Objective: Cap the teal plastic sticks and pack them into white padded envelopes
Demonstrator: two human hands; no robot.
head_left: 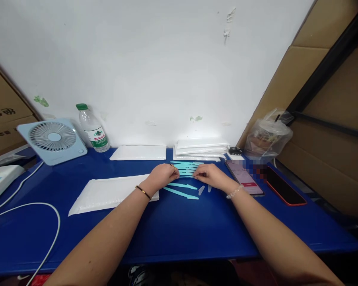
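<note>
Two bare forearms [111, 230] cross the front edge of the blue worktop [209, 238], left hand [163, 175] and right hand [211, 175] facing, fingers curled.

Colour key: strips [183, 186] turquoise, table [197, 238] blue.
Envelope [107, 194]: plain white. Fan [54, 137]: pale blue. Bottle [89, 121]: clear; cap [81, 106] green; label [97, 137] green and white, red lettering. Lit phone [244, 174]: pinkish grey, crimson bar [250, 184]. Dark phone [283, 186]: black, red-orange rim [298, 204]. Left carton [2, 99]: brown, dark print. Wall [137, 71]: white, green marks [41, 101]. Cord [41, 203]: white.
</note>
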